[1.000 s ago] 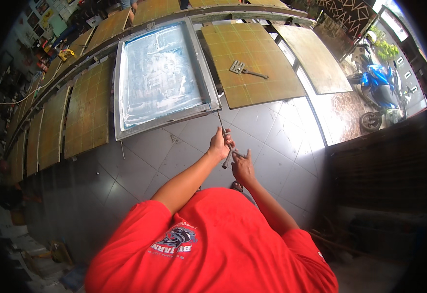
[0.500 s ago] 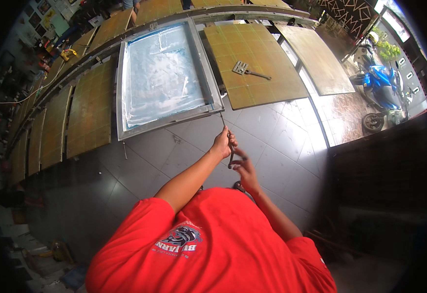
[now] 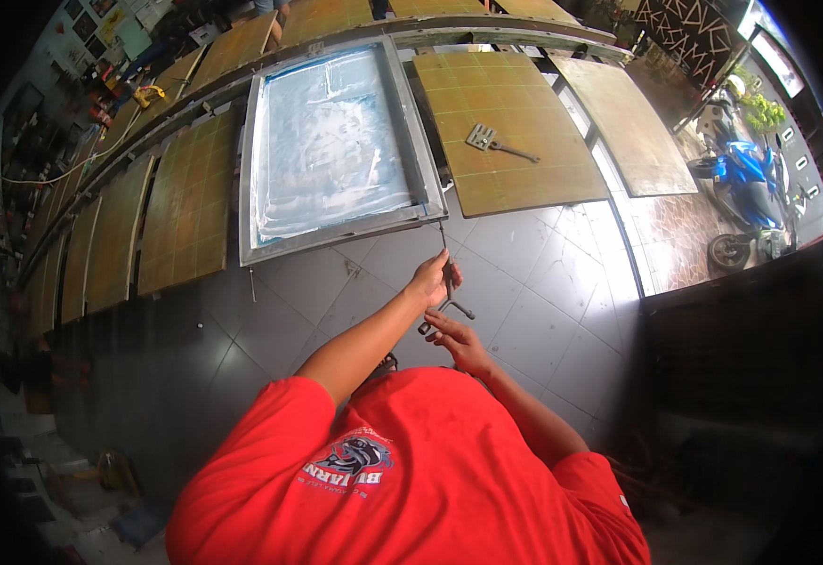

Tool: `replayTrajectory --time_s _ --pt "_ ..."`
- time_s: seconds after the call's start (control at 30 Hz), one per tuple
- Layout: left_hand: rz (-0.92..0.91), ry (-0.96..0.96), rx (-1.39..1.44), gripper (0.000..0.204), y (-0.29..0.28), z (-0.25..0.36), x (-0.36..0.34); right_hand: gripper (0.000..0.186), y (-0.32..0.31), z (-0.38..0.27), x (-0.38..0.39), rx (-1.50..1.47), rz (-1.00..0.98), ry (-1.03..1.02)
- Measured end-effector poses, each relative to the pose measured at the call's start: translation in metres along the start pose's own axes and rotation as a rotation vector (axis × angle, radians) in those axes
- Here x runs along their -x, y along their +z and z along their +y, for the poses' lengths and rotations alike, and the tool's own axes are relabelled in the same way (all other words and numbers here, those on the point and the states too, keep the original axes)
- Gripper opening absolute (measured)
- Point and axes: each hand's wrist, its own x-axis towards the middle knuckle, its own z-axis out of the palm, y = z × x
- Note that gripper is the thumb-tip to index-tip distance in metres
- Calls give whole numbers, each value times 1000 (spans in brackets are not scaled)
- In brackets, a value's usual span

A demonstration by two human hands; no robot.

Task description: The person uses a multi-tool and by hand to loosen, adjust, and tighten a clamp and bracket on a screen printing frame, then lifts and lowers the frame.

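Note:
My left hand (image 3: 431, 281) is closed around the shaft of a dark Y-shaped wrench (image 3: 452, 304), below the near right corner of a screen-printing frame (image 3: 346, 240). A thin rod (image 3: 443, 232) runs from that hand up to the corner. My right hand (image 3: 461, 343) is just below, its fingers stretched out against the lower left arm of the wrench and not wrapped round it. The frame's white mesh (image 3: 331, 151) is smeared with blue and white. To its right, a metal bracket with a handle (image 3: 494, 141) lies on a yellow-brown board (image 3: 524, 184).
More flat boards (image 3: 185, 212) line the rack to the left, and a paler board (image 3: 623, 127) is at the right. Grey floor tiles (image 3: 534, 282) lie under my hands. A blue motorcycle (image 3: 750, 179) is parked at the far right. A yellow tool (image 3: 150, 94) rests at the far left.
The wrench has turned, so its arms now point differently. My right hand has moved down and left onto one arm. My left hand still grips the shaft. The view has shifted slightly.

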Motion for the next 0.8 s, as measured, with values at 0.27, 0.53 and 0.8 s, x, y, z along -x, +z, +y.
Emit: replayTrajectory --time_s 0.27,0.53,0.8 --pt "105 177 -354 30 22 -5 4 38 10 -16 -10 739 99 -330" --pt "143 21 -48 38 23 -10 -10 35 9 -8 -4 -516 89 519" --pt "72 -88 -52 35 21 -5 -13 34 -44 84 -14 -539 102 485"
